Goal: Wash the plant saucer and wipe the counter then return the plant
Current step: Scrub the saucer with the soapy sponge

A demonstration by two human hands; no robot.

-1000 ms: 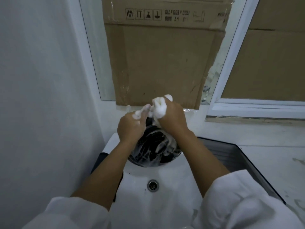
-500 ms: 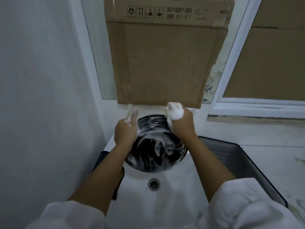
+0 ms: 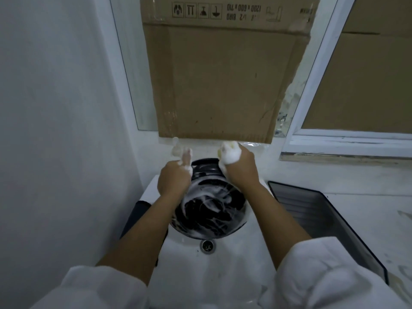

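A black round plant saucer, streaked with white soap foam, lies in the white sink basin above the drain. My left hand is at the saucer's left rim, its foamy fingers stretched up toward a small pale tap knob on the back ledge. At the saucer's far right rim, my right hand grips a yellowish sponge covered in foam.
A large cardboard sheet leans against the window behind the sink. A dark ribbed draining tray lies on the white counter to the right. A white wall stands close on the left.
My hands have moved apart from the saucer's top to its two sides. The saucer now shows whole in the basin, and my left fingers have stretched toward the back ledge.
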